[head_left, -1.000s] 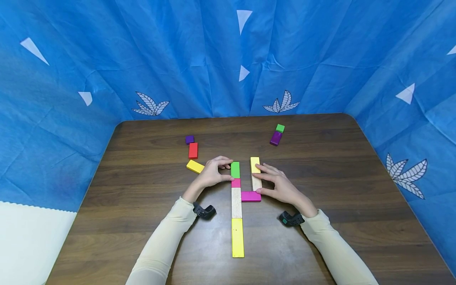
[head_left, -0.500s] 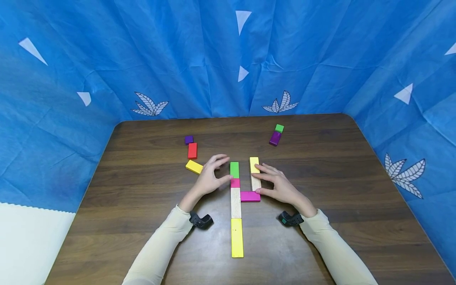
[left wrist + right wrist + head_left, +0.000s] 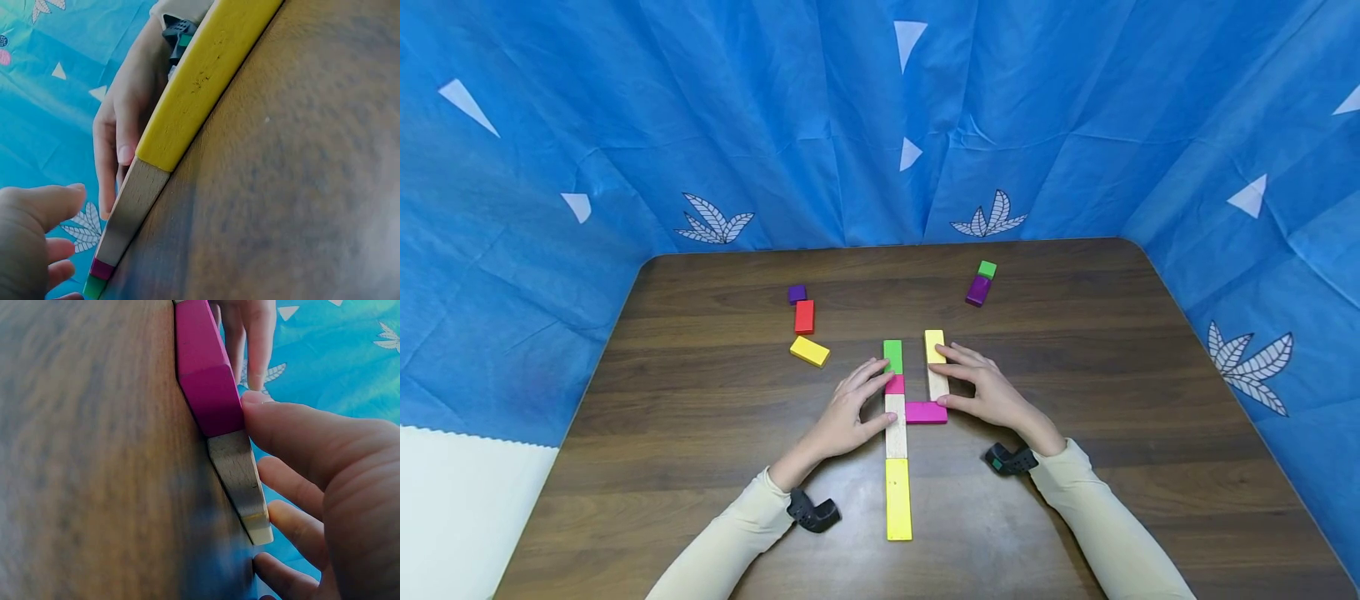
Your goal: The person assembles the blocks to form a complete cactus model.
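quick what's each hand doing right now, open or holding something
Left hand: open, straight fingers touching the natural wooden block in the long row.
Right hand: open, fingertips against the flat magenta block and short natural wooden block.

A flat magenta wooden block [image 3: 203, 369] lies on the dark wood-grain table [image 3: 87, 462], end to end with a plain pale wooden block [image 3: 240, 481]. The right hand [image 3: 331, 487] presses its thumb tip against the magenta block's corner, its fingers alongside the pale block.

Looked like a staged recording booth, not a home; blue patterned cloth [image 3: 880, 125] hung round three sides of a dark wood table [image 3: 1075, 375]; coloured blocks [image 3: 805, 317] lay scattered.
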Action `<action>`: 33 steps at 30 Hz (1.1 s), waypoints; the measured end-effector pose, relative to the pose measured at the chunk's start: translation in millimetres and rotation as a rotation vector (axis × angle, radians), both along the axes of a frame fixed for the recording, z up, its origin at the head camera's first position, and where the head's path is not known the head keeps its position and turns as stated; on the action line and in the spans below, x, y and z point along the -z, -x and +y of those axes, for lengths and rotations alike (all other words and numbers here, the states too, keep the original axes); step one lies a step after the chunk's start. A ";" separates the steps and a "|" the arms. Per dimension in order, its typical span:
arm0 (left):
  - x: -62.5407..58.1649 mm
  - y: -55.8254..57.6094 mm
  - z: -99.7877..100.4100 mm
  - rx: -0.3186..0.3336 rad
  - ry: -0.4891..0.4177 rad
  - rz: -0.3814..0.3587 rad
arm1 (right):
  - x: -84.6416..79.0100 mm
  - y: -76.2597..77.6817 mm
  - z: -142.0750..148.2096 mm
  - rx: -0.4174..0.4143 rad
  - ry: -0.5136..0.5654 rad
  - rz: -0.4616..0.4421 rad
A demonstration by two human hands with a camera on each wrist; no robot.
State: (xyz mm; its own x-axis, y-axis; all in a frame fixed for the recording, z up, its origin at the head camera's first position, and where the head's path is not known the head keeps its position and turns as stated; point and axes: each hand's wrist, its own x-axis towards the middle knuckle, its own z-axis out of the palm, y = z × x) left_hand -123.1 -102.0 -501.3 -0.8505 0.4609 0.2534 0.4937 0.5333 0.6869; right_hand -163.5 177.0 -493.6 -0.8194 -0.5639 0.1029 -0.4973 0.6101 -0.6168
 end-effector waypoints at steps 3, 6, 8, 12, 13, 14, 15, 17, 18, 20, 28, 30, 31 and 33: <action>3.7 -0.9 0.0 0.013 0.028 0.028 | 0.3 -0.1 -0.2 -0.003 -0.002 0.003; 7.5 -1.1 0.2 0.028 0.067 0.078 | 0.5 -0.9 0.1 -0.006 -0.006 0.000; 8.7 -1.5 0.6 0.037 0.093 0.095 | 0.2 -1.5 0.3 -0.005 -0.009 -0.002; 10.2 -1.3 1.6 0.039 0.144 0.101 | -1.0 -1.9 0.7 -0.002 -0.009 -0.003; 10.5 -1.2 1.8 0.040 0.154 0.105 | -1.4 -1.9 0.7 -0.002 -0.009 -0.002; 10.6 -1.2 2.0 0.040 0.162 0.108 | -1.7 -1.9 0.7 -0.002 -0.007 -0.001; 10.6 -1.1 2.1 0.041 0.167 0.115 | -1.9 -1.9 0.7 -0.002 -0.006 0.000; 10.6 -1.2 2.2 0.044 0.172 0.130 | -2.2 -2.1 0.8 -0.003 -0.005 0.001; 10.6 -1.4 2.1 0.045 0.175 0.141 | -2.3 -2.1 0.8 -0.003 -0.004 0.000; 10.5 -1.8 1.8 0.048 0.182 0.166 | -2.3 -2.3 0.7 -0.003 -0.008 -0.001; 11.2 -3.1 0.5 0.042 0.222 0.184 | -1.9 -2.3 -0.4 0.004 -0.018 0.003; 11.5 -3.1 0.4 0.037 0.229 0.176 | -2.0 -2.2 -0.8 0.004 -0.018 0.006; 11.6 -3.1 0.3 0.036 0.230 0.176 | -2.1 -2.1 -1.1 0.005 -0.017 0.006; 11.5 -3.2 0.3 0.034 0.232 0.175 | -2.6 -2.2 -1.5 0.006 -0.014 0.005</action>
